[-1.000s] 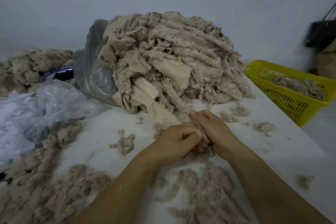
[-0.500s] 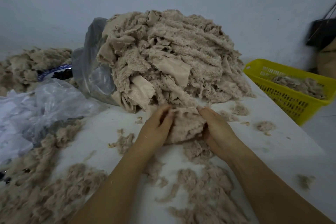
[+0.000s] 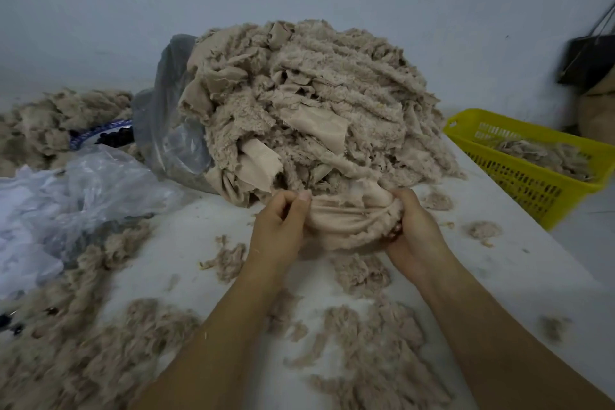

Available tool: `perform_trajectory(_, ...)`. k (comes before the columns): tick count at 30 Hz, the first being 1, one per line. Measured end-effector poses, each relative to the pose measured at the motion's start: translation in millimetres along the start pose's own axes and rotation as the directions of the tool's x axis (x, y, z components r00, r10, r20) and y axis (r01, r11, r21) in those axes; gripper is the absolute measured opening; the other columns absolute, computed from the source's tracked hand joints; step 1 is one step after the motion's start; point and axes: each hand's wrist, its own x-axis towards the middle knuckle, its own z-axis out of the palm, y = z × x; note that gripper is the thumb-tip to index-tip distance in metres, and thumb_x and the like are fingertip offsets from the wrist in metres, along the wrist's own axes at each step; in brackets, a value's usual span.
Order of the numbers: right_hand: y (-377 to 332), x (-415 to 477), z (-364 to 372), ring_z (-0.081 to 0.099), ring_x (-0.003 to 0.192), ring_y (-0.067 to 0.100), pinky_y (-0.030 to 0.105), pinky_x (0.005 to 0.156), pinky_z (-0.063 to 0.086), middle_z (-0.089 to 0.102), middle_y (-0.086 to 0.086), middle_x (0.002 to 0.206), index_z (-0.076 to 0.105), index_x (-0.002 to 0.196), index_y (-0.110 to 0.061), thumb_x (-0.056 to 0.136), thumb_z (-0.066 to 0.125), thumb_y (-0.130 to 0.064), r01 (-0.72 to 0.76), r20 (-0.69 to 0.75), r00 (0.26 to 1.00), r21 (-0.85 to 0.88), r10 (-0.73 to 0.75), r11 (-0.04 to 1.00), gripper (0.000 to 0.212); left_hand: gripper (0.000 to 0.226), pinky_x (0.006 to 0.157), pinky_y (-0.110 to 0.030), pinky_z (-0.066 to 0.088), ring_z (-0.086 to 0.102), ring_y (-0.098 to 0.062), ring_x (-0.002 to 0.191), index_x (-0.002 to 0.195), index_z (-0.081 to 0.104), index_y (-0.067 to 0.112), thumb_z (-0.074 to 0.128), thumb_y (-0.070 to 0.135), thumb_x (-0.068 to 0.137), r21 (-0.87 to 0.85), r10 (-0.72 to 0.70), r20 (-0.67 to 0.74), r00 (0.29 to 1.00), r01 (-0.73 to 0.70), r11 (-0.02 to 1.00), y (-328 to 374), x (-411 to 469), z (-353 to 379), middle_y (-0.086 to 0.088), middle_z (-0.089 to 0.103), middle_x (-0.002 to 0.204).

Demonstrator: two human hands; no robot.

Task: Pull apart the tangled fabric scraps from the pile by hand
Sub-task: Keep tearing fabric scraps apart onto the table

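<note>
I have both hands closed on one scrap at the foot of the pile. The left hand pinches one end and the right hand is curled round the bunched other end, with the cloth taut between them.

Risk: the scrap's upper edge looks caught in the pile, so a hard pull may tear it or drag the heap down.

The yellow basket holds a few loose scraps. The pile spills from the grey plastic bag.

My one view: head-worn, tilted forward and down, close over the surface, facing the pile.
</note>
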Motion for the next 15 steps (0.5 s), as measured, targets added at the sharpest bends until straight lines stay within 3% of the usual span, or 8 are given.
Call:
perform_trajectory(2, -0.2, -0.4, -2.3, 0.066, 0.085, 0.033, 0.042, 0.082, 0.054, 0.069, 0.024, 0.094, 0.067, 0.099, -0.001, 0.096, 0.052, -0.021, 0.021, 0.035, 0.999, -0.077, -0.018, 0.997, 0.025, 0.031, 0.037, -0.019, 0.028, 0.034, -0.011, 0.035, 0.07, 0.063, 0.021, 0.059, 0.03, 0.099, -0.168, -0.091, 0.083, 0.992, 0.104, 0.98, 4.1, -2.7, 2.8, 0.002, 0.043, 0.043)
perform_trajectory(3, 1.2, -1.8, -2.6, 0.063, 0.09, 0.036, 0.045, 0.083, 0.053, 0.065, 0.027, 0.097, 0.064, 0.102, 0.006, 0.096, 0.051, -0.019, 0.054, 0.083, 0.996, -0.136, -0.043, 0.989, 0.029, 0.032, 0.037, -0.019, 0.026, 0.031, -0.013, 0.033, 0.069, 0.064, 0.022, 0.059, 0.029, 0.099, -0.233, -0.124, 0.122, 0.985, 0.149, 0.961, 5.9, -3.3, 3.3, -0.001, 0.04, 0.041)
perform_trajectory(6, 11.7, -8.5, 2.1, 0.06, 0.091, 0.035, 0.041, 0.074, 0.053, 0.061, 0.031, 0.102, 0.055, 0.118, 0.011, 0.1, 0.05, -0.027, 0.18, 0.292, 0.952, -0.299, -0.089, 0.937, 0.043, 0.038, 0.038, -0.022, 0.026, 0.031, -0.014, 0.034, 0.063, 0.065, 0.028, 0.056, 0.025, 0.1, -0.283, -0.141, 0.205, 0.969, 0.197, 0.939, 9.2, -6.3, 8.5, -0.003, 0.042, 0.042)
perform_trajectory(9, 22.6, -16.9, 8.0, 0.068, 0.092, 0.024, 0.031, 0.085, 0.054, 0.071, 0.014, 0.087, 0.071, 0.105, -0.006, 0.1, 0.047, -0.045, 0.245, 0.516, 0.856, -0.359, -0.027, 0.901, 0.046, 0.035, 0.043, -0.022, 0.035, 0.039, -0.015, 0.039, 0.064, 0.067, 0.031, 0.059, 0.028, 0.098, -0.238, -0.105, 0.273, 0.956, 0.173, 0.956, 8.2, -12.2, 15.0, -0.006, 0.049, 0.046)
perform_trajectory(11, 25.4, -20.0, 11.6, 0.07, 0.088, 0.022, 0.027, 0.085, 0.055, 0.072, 0.011, 0.077, 0.076, 0.097, -0.014, 0.095, 0.047, -0.053, 0.23, 0.527, 0.85, -0.372, 0.0, 0.899, 0.049, 0.034, 0.047, -0.019, 0.039, 0.043, -0.013, 0.039, 0.065, 0.066, 0.032, 0.057, 0.028, 0.098, -0.204, -0.081, 0.323, 0.943, 0.152, 0.967, 6.8, -14.9, 16.4, -0.004, 0.051, 0.046)
perform_trajectory(15, 21.2, -11.3, 9.3, 0.07, 0.103, 0.026, 0.035, 0.087, 0.058, 0.074, 0.013, 0.105, 0.066, 0.121, -0.006, 0.099, 0.049, -0.038, 0.198, 0.335, 0.937, -0.265, -0.102, 0.944, 0.042, 0.039, 0.046, -0.019, 0.038, 0.047, -0.012, 0.039, 0.067, 0.056, 0.034, 0.049, 0.02, 0.103, 0.054, -0.035, 0.34, 0.94, 0.018, 0.998, 1.6, -15.2, 19.1, 0.001, 0.053, 0.045)
